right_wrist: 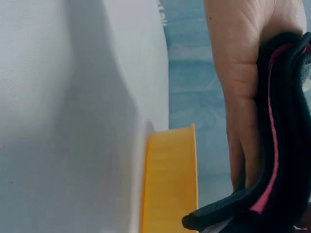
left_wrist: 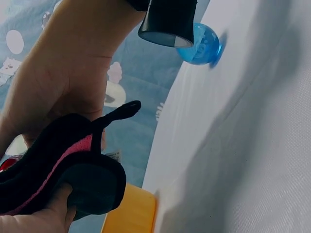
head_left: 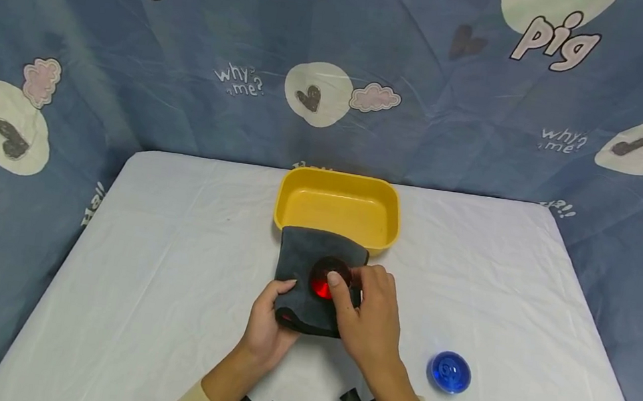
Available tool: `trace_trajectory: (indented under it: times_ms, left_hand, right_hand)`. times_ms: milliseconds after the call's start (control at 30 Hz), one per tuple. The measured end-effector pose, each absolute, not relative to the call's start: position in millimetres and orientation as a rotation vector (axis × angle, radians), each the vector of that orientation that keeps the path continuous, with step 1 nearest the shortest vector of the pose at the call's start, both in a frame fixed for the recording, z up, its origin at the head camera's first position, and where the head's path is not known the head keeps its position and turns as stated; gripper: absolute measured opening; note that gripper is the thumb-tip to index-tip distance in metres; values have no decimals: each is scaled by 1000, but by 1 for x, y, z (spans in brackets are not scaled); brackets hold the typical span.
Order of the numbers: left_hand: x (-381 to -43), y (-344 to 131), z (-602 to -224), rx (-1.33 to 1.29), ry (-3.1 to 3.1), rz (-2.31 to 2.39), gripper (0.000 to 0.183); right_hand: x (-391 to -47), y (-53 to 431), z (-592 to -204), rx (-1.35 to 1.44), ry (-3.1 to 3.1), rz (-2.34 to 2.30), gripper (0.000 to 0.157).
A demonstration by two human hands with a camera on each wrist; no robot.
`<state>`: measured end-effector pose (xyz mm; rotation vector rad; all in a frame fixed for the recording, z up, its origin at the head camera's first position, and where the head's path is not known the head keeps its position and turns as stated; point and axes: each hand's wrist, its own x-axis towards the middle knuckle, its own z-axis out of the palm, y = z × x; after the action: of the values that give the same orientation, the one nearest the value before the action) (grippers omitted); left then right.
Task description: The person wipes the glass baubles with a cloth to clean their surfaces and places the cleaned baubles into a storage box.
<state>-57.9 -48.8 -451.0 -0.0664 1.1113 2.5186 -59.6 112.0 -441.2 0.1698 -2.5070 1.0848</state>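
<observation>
My left hand (head_left: 269, 328) holds a folded dark grey cloth (head_left: 306, 252) up over the table, thumb on top and fingers beneath. A pink layer shows between the folds of the cloth (left_wrist: 92, 189) in the left wrist view, and a loop sticks out at one end. On top of it is a clear red ball (head_left: 321, 285), which my right hand (head_left: 372, 314) pinches between thumb and fingers. Seen from the right wrist, the left hand (right_wrist: 243, 97) lies flat along the underside of the cloth; the red ball is mostly hidden there.
A yellow rectangular tray (head_left: 387, 225) stands at the table's back, just beyond the cloth, which overlaps its front rim in the head view. To the right of my right hand, a clear blue ball (head_left: 449, 372) rests on the white-covered table (head_left: 525, 306). A patterned blue curtain (head_left: 329, 141) surrounds it.
</observation>
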Motion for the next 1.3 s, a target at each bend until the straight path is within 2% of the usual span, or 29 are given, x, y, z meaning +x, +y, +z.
trace_trajectory:
  times_ms: [100,300,433,700,1000,1300]
  left_hand:
    - [-59,-49,-451,-69,1106,2526,59]
    - [-60,-50,-451,-65,1084,2539,60]
    - [-60,-51,-451,-66,1074,2538,62]
    - [-62,-50,-453,-63,1065,2528,63]
    - [-62,-50,-453,-93,1076,2527,62]
    - [-61,-46,-452,-99,1098,2505,59]
  right_hand:
    - [-58,114,-440,208,-2536,1068,40]
    - [-54,120,-437,330,-2567,1048,70]
    - [-54,121,-436,438,-2526,1010,80]
    - [-57,119,-438,511,-2470,903,65]
    - [-58,119,-439,445,-2479,971,59]
    - [-60,119,-445,336,-2452,985,36]
